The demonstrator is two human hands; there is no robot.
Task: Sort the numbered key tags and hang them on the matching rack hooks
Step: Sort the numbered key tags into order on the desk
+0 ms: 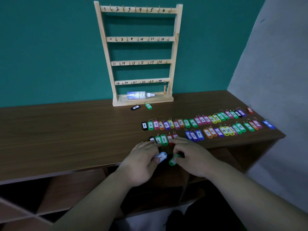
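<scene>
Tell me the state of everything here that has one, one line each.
Wooden rack, upright, hooks bare except one.
Orange tag, hanging from the bottom right hook.
Bottle, lying on its side in the rack's base.
Black tag, lying loose before the rack.
Green tag 18, lying loose beside it.
Far tag row, laid flat.
Near tag row, laid flat, gaps.
Left hand, holds a pale blue tag.
Right hand, pinches a green tag.

The rack [138,52] bars carry handwritten numbers 1 to 24, six to a bar. The upper row of tags [193,121] on the bench [66,130] reads 1 upward.
</scene>
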